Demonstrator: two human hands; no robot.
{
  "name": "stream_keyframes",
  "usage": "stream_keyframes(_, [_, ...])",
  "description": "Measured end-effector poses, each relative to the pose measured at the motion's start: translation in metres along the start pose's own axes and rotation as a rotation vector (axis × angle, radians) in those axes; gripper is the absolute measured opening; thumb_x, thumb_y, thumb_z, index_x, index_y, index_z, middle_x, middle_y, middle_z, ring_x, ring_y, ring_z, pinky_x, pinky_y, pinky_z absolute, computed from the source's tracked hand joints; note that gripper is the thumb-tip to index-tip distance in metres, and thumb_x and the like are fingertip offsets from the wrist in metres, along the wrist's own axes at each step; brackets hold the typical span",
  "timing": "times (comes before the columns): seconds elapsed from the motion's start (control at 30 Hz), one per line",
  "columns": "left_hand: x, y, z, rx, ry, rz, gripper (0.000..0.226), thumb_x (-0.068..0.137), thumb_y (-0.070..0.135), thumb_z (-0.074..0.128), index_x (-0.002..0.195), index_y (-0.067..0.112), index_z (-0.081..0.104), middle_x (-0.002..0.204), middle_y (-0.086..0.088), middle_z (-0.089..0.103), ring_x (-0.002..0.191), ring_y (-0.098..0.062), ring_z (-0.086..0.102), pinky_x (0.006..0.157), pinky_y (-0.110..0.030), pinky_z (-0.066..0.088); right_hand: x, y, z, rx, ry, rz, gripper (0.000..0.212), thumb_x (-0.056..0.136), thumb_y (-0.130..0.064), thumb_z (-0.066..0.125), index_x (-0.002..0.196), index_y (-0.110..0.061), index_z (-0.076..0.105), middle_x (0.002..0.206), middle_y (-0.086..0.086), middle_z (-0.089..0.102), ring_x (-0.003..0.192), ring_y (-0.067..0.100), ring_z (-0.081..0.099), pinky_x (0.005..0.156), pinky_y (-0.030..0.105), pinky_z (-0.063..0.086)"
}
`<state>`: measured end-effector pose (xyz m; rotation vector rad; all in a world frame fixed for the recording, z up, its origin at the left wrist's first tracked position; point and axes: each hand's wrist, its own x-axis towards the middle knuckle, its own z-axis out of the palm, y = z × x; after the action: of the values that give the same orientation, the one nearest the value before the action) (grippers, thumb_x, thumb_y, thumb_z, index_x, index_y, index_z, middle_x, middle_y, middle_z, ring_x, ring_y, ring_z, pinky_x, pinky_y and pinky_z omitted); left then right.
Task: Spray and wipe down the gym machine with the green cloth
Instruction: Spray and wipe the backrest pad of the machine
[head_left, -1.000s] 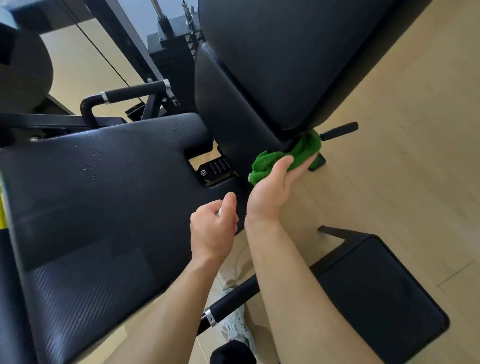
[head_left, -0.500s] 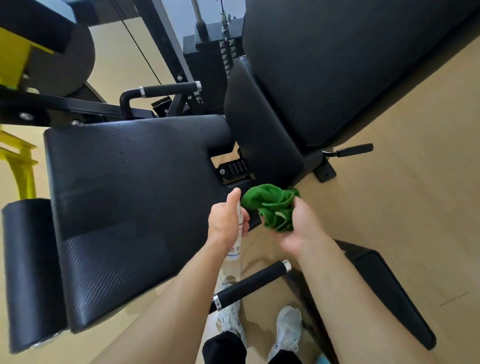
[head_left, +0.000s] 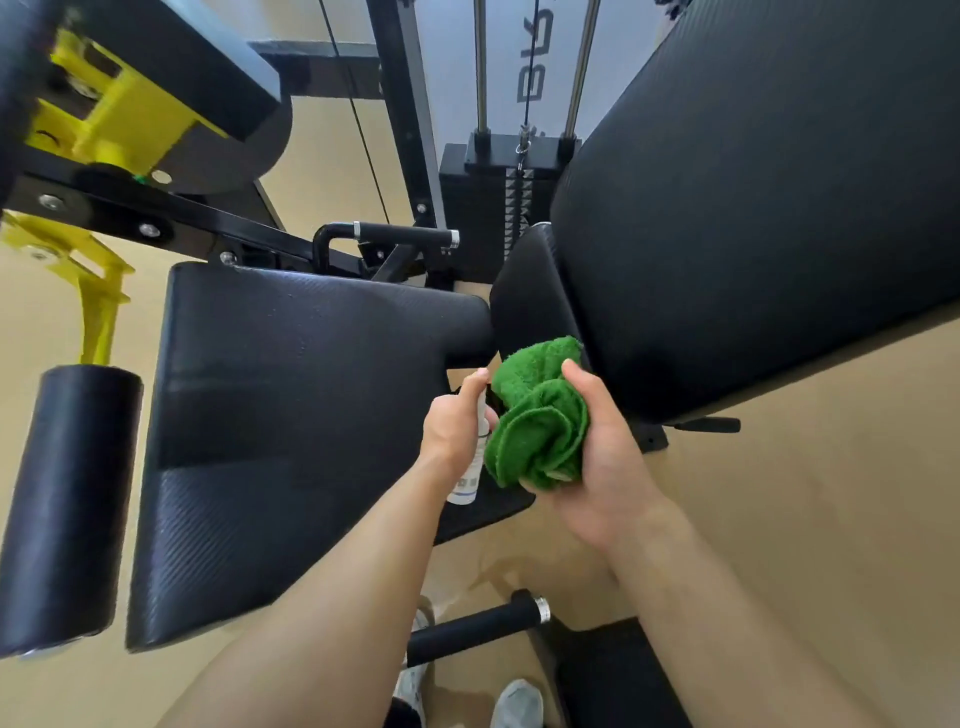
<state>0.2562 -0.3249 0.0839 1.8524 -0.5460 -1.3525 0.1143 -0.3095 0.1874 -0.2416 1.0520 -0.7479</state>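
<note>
Your left hand (head_left: 457, 426) is wrapped round the small spray bottle (head_left: 470, 475), index finger on the nozzle, ready to mist. Your right hand (head_left: 597, 457) cups the bunched green cloth (head_left: 535, 415) beside the seat pad (head_left: 291, 415), ready to wipe.

Pale panel (head_left: 540, 62) behind weight stack (head_left: 483, 208): partial dark lettering, roughly "Bł", cut off. Spray bottle (head_left: 464, 486) label print too small to read.

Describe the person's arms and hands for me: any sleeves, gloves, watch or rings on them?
Both forearms are bare right up to the bottom edge of the picture, with no sleeves in sight. The left hand and the right hand wear no gloves. No watch, band or ring shows on the wrists or on the fingers that can be seen. No cables or markings anywhere on them.
</note>
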Motion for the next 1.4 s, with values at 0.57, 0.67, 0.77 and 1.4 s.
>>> stream_keyframes(0.57, [0.168,0.17,-0.003,0.157,-0.701,-0.187,0.064,0.098,0.06,0.04,0.062,0.009,0.051,0.053,-0.006,0.049,0.045,-0.021,0.048,0.054,-0.028,0.046,0.095,-0.211,0.153,-0.411,0.466,-0.579,0.01,0.095,-0.022,0.059,0.086,-0.025,0.059,0.081,-0.003,0.065,0.077,0.019,0.068,0.073,0.043,0.064])
stream_keyframes(0.67, [0.185,0.181,0.005,0.204,-0.717,-0.19,0.064,0.097,0.061,0.041,0.061,0.009,0.05,0.055,-0.007,0.048,0.047,-0.022,0.046,0.052,-0.027,0.045,0.108,-0.229,0.165,-0.368,0.509,-0.582,0.011,0.095,-0.021,0.059,0.085,-0.025,0.054,0.08,-0.002,0.062,0.072,0.017,0.064,0.068,0.038,0.062])
stream_keyframes(0.77, [0.202,0.187,0.007,0.236,-0.718,-0.19,0.064,0.096,0.063,0.043,0.061,0.01,0.053,0.057,-0.007,0.049,0.047,-0.021,0.048,0.053,-0.027,0.045,0.121,-0.24,0.177,-0.402,0.502,-0.58,0.012,0.095,-0.019,0.058,0.084,-0.024,0.055,0.079,-0.002,0.061,0.072,0.018,0.063,0.067,0.037,0.061])
stream_keyframes(1.4, [0.26,0.181,-0.025,0.223,-0.615,-0.136,0.07,0.099,0.067,0.041,0.055,0.013,0.055,0.057,-0.004,0.053,0.049,-0.018,0.048,0.071,-0.034,0.046,0.236,-0.207,0.169,-2.488,0.121,-0.039,0.038,0.089,-0.025,0.056,0.126,-0.03,0.063,0.12,0.005,0.064,0.109,0.03,0.062,0.092,0.045,0.052])
